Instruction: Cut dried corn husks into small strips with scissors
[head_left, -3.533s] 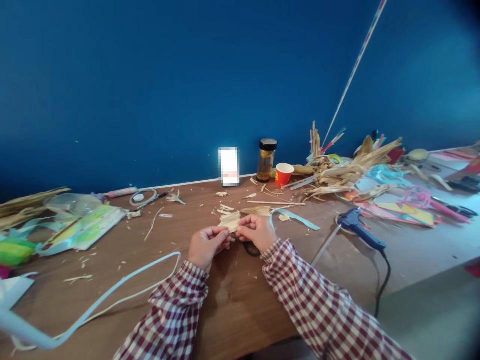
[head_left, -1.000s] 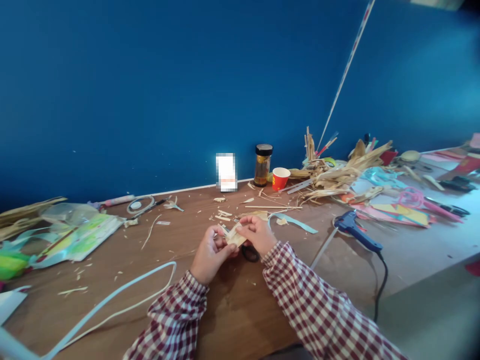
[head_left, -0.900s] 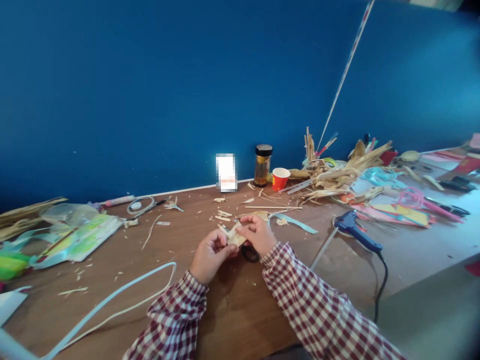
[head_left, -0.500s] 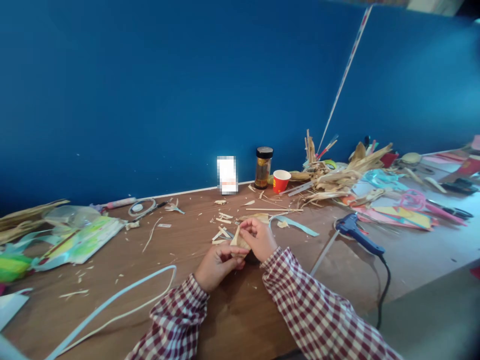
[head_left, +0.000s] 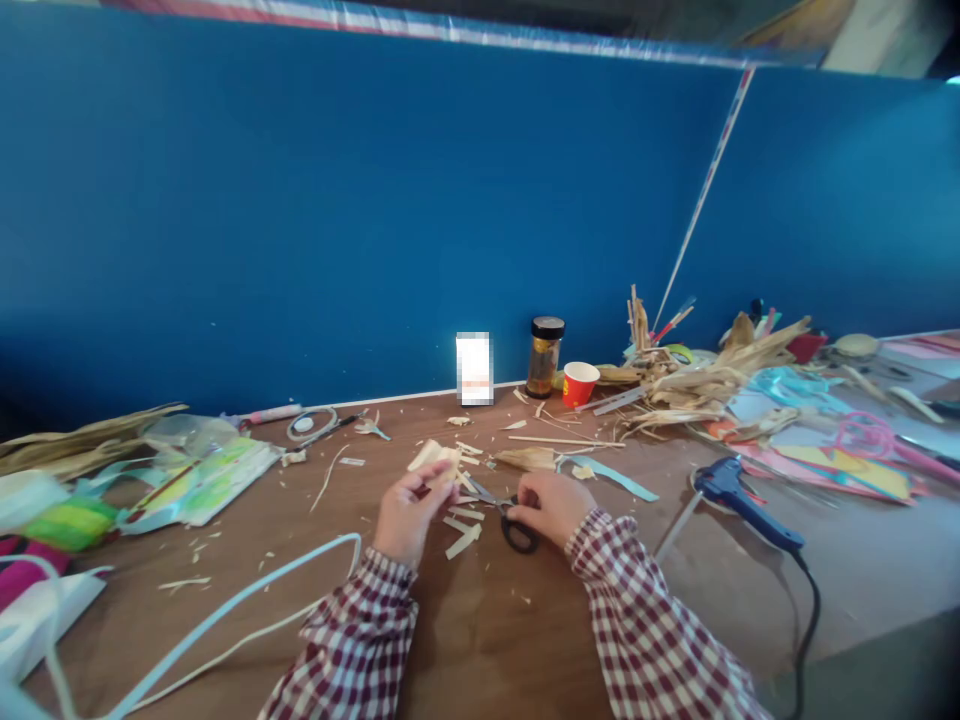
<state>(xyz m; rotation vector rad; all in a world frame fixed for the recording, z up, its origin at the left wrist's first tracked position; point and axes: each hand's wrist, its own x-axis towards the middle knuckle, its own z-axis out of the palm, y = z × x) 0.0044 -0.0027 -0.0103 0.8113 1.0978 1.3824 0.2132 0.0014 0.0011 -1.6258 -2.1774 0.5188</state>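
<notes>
My left hand [head_left: 411, 512] pinches a pale piece of corn husk [head_left: 435, 455] between thumb and fingers, a little above the table. My right hand [head_left: 556, 508] has its fingers curled at the black handles of a pair of scissors [head_left: 520, 535]. One handle loop shows beside the thumb, and the blades point toward the left hand. Just below and between the hands lie several cut husk strips [head_left: 463, 540]. A larger dried husk piece [head_left: 526, 458] rests behind the right hand.
A blue glue gun [head_left: 739, 495] with a black cord lies at right. Behind stand a dark-lidded jar [head_left: 544, 358] and a red paper cup [head_left: 580, 384]. Dried husks [head_left: 694, 385] pile up at back right. A white cable [head_left: 247, 590] loops at front left, near a painted sheet [head_left: 232, 480].
My hands have moved apart. The husk piece has gone left with my left hand, while my right hand has let go of it and come to the scissors. The view has tilted up.
</notes>
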